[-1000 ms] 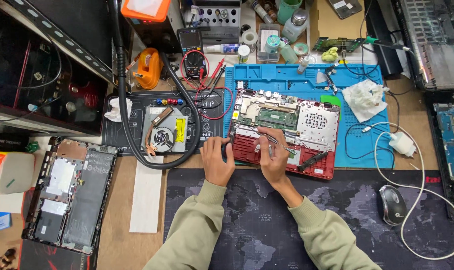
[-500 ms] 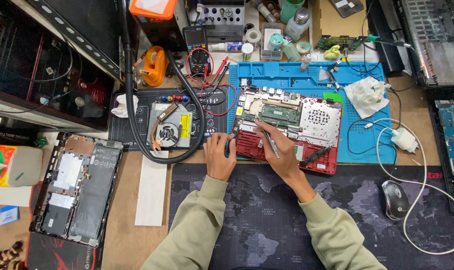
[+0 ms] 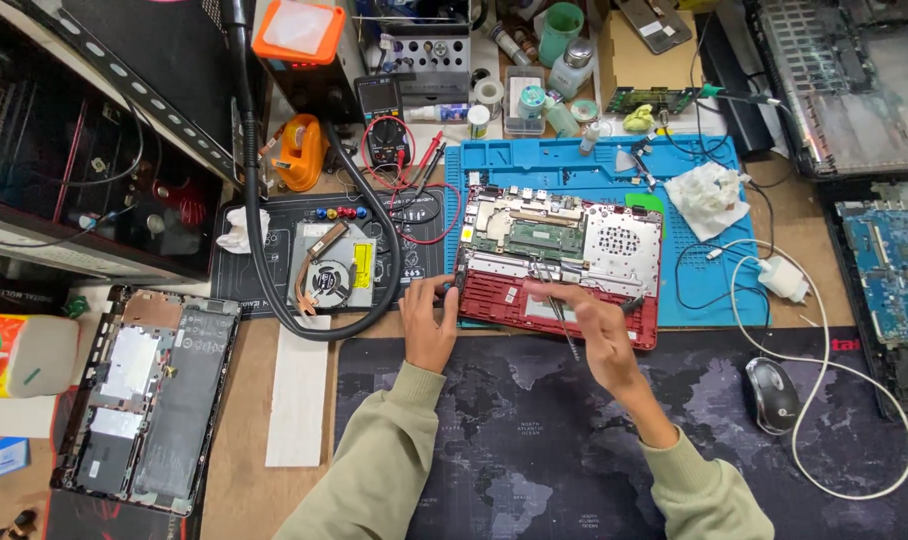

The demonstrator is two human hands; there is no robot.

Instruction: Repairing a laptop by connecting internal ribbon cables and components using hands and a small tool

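Note:
An opened red laptop base [image 3: 494, 298] with its circuit board [image 3: 544, 235] exposed lies on a blue repair mat [image 3: 574, 165]. My left hand [image 3: 429, 320] grips the laptop's front left corner. My right hand [image 3: 589, 325] is closed around thin metal tweezers [image 3: 556, 305], whose tips rest on the red frame just below the board. Both arms wear olive-green sleeves.
A black flexible hose [image 3: 259, 250] loops over a black mat holding a cooling fan assembly [image 3: 334, 270]. A multimeter [image 3: 384, 135] and bottles stand behind. Another opened laptop [image 3: 144, 400] lies at left. A mouse [image 3: 771, 395], white charger [image 3: 782, 278] and crumpled tissue [image 3: 709, 195] sit at right.
My right hand with the tweezers has shifted slightly over the red frame. My left hand stays on the laptop's corner. The camera view has drifted a little.

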